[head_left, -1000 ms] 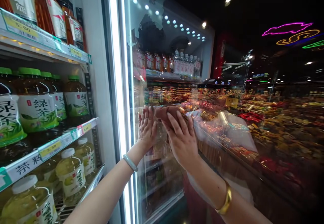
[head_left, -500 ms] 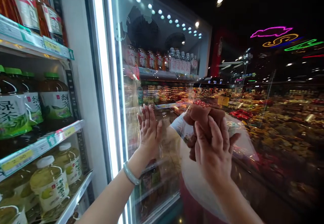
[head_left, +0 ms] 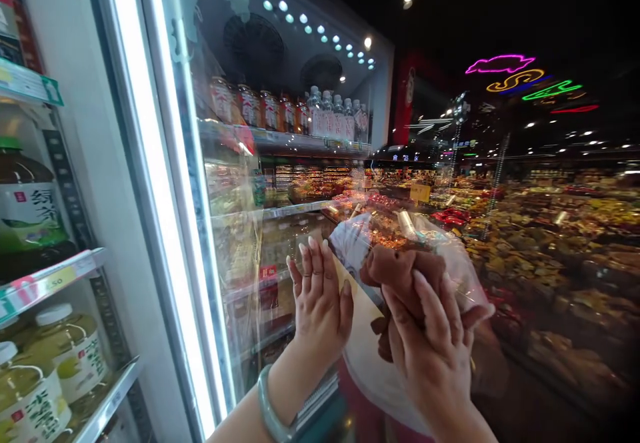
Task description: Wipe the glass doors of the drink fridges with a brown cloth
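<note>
My left hand, with a pale green bangle on its wrist, is laid with fingers stretched out against the glass door. No object shows in it. To its right, my right hand has a crumpled brown cloth under its palm and fingers, pressed to the glass. Part of the cloth is covered by the hand and sticks out above and to the left of the fingers. Reflections of a person in a light top and of the shop overlap the pane, with shelved bottles visible through or in it.
On the left, cooler shelves hold green tea bottles and white-capped bottles of yellowish drink. A bright vertical light strip runs beside the white frame. Coloured neon shapes glow at upper right.
The view has turned to the right, so the shelves and light strip sit further left. Both hands appear lower, and my left hand is closer to the right hand and cloth.
</note>
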### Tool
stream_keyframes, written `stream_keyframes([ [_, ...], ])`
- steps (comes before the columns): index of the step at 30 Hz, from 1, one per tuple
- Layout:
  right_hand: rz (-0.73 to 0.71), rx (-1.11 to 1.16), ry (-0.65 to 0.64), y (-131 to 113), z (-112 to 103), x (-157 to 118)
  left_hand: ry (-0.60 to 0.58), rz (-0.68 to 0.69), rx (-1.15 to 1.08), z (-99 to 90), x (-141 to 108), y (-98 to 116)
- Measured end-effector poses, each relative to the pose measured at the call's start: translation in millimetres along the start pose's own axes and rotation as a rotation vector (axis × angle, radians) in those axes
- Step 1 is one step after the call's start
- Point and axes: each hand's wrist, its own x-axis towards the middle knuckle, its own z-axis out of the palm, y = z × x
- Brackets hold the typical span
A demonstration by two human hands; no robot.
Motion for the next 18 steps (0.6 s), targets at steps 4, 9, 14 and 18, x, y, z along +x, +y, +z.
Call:
stream_keyframes([
  [4,0.064,0.045,-0.012,-15,10,16,0.032,-0.013,-0.006,9.1,1,15],
  [9,0.007,0.138,-0.056,-2,4,-13,0.031,0.195,0.016,13.4,-14,26],
  [14,0.128,0.114,0.037,37,-21,-34,0.005,0.151,0.069,16.0,-18,62],
  [18,0.165,0.107,0.098,30,-19,-8,0.062,0.133,0.051,22.3,-10,81],
])
